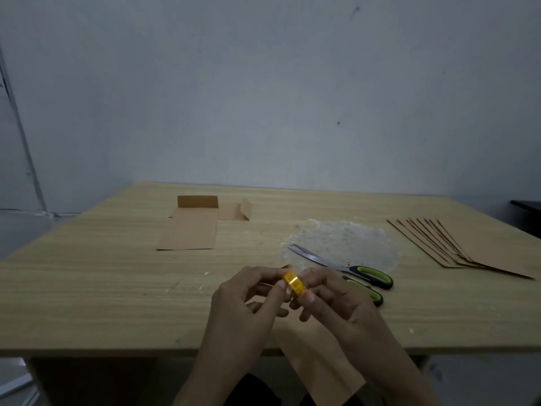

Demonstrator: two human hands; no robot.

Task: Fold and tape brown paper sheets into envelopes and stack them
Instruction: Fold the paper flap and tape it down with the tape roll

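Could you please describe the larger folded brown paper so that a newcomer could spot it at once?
On the wooden table, look toward the far edge by the wall, left of centre. The larger folded brown paper lies there, a smaller folded piece at its right. Unlike the flat sheets fanned at the right, its far flap stands up.

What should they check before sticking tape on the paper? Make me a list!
1. Tape roll held firmly by left hand and right hand: ok.
2. Tape end peeled loose: cannot tell.
3. Scissors close by, beside the right hand: ok.
4. Paper lying fully on the table: not ok, it hangs over the near edge.
5. Paper folded ready for tape: cannot tell, the hands hide it.
6. Spare sheets waiting on the right: ok.
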